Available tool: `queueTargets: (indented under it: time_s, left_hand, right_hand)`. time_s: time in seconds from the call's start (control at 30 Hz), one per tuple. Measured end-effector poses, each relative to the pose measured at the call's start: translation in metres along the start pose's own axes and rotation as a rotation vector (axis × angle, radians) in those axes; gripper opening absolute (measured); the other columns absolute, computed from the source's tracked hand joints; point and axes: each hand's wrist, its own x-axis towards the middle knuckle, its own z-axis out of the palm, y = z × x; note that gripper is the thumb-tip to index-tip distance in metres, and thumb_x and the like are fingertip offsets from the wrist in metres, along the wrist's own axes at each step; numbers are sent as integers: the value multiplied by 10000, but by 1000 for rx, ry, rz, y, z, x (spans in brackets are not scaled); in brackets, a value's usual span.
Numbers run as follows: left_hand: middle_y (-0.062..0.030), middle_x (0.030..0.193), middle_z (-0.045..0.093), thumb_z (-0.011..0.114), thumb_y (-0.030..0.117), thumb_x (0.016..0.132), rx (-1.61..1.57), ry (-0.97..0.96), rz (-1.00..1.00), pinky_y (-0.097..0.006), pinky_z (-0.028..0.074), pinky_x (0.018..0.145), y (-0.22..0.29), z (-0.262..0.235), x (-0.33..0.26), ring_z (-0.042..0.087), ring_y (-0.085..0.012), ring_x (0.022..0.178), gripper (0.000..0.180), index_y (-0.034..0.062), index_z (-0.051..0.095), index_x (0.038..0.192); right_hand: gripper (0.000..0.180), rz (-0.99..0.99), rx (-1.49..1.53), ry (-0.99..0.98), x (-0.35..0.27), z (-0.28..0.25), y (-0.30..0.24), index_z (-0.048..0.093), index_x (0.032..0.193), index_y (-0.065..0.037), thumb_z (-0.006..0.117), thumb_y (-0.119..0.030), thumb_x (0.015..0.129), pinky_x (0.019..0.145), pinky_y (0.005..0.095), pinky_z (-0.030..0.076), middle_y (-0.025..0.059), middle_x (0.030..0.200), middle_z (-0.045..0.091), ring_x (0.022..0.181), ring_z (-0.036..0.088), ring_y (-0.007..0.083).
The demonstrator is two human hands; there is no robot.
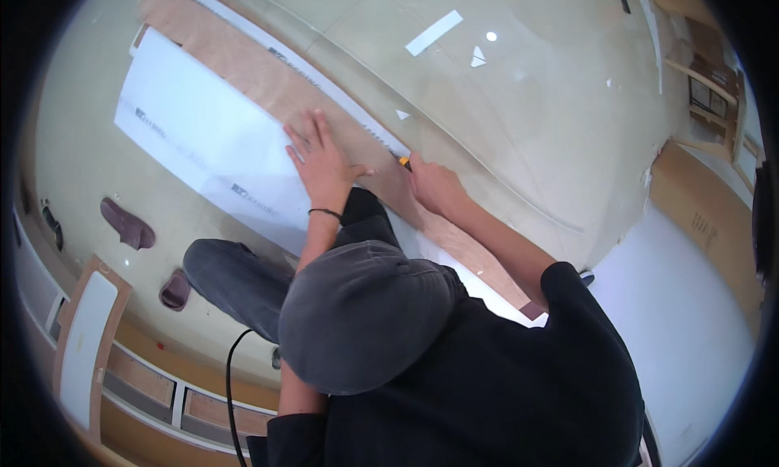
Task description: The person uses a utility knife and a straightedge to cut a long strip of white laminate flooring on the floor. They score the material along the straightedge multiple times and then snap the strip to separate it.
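My left hand (322, 165) lies with fingers spread on a long brown wood-grain board (243, 71), pressing on it near the middle. In my right hand (438, 185) is a utility knife (404, 163) with a yellow and black body, held at the board's right-hand edge. Its blade is too small to make out. A narrow white strip (333, 100) with dark print shows along that edge. On the board's left side lies a wide white printed sheet (203, 146). My knees and torso hide the near part of the sheet and some of the board.
White offcuts, among them a strip (434, 33) and a small triangle (478, 57), lie on the pale floor. Maroon slippers (128, 223) are at left. Wooden frames (91, 349) and a black cable (230, 378) are lower left. A white panel (673, 305) and brown cardboard (706, 207) stand right.
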Motion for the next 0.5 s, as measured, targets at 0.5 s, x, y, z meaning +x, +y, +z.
queueTargets:
  time_s: [0.5]
  left_hand:
    - [-192,1633,88,914,566,424,44,-12,30,-631,197,1141,2,3,0,85,-539,1452,1482,39,117,1558]
  right_hand:
    - [295,-29,202,287,-50,-11,23,514,1043,-3,610,-248,908,712,496,519,239,921,660,852,651,415]
